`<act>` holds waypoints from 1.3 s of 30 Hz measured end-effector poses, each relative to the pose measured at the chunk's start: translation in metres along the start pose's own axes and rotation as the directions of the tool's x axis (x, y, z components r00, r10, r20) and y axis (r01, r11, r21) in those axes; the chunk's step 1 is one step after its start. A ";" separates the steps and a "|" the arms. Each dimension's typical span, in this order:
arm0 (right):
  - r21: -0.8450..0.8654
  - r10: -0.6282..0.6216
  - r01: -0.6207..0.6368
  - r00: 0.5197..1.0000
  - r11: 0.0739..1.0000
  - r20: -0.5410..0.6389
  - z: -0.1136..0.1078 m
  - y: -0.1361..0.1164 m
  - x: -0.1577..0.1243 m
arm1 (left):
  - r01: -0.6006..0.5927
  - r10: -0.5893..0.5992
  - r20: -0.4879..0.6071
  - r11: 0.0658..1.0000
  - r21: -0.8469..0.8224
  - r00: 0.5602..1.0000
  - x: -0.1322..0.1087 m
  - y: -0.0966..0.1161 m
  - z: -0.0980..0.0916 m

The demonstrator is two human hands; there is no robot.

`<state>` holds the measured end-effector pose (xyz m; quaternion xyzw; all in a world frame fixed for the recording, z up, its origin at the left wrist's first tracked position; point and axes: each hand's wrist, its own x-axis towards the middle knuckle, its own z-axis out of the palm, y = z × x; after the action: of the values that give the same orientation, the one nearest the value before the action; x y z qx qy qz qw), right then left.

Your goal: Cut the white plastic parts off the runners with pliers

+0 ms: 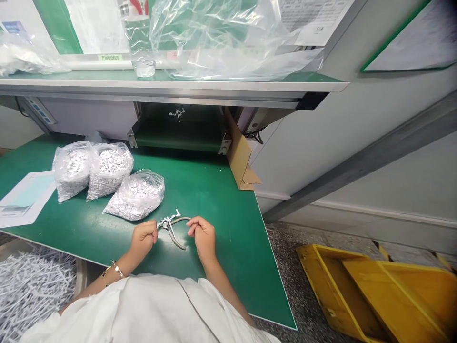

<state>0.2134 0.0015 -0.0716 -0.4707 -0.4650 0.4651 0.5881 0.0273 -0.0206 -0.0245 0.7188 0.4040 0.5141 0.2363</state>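
Observation:
My left hand [143,237] is curled into a pinch near the front of the green table [214,200], holding a small white plastic part [167,221] at the jaws of a pair of metal cutters [174,229]. My right hand [203,234] is closed around one handle of the cutters, whose other handle sticks out toward me. Both hands sit close together, just in front of three clear bags of small white parts [135,195].
A paper sheet [24,197] lies at the left edge. A short green conveyor [178,136] runs under a shelf holding a water bottle [140,40] and plastic bags. Cardboard [241,159] leans beside it. Yellow bins [378,295] stand on the floor at right; white sprues [32,281] are piled at left.

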 end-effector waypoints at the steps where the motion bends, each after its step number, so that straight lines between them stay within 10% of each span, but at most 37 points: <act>1: -0.030 -0.027 0.027 1.000 0.999 -0.002 0.000 -0.001 -0.001 | -0.006 0.006 0.003 1.000 0.004 1.000 0.000 0.000 0.000; 16: -0.333 -0.178 0.161 0.984 0.929 -0.020 -0.004 0.005 0.007 | 0.018 -0.018 0.034 1.000 0.005 0.999 -0.008 -0.009 -0.005; 23: -0.558 -0.298 0.331 0.942 0.761 0.152 -0.003 0.016 0.019 | 0.311 -0.329 0.121 0.939 0.146 0.936 -0.011 -0.025 -0.006; 30: -0.791 -0.066 0.327 0.937 0.518 0.343 -0.007 0.019 0.000 | 0.034 -0.228 0.250 0.799 0.600 0.941 -0.012 -0.049 0.000; 39: -0.905 0.038 0.305 0.943 0.296 0.330 0.014 0.015 -0.030 | 0.148 -0.304 0.267 0.866 0.477 0.915 -0.016 -0.060 -0.018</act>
<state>0.1943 -0.0245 -0.0882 -0.6108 -0.7669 0.1142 0.1604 -0.0119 -0.0012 -0.0723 0.7768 0.5479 0.2465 0.1887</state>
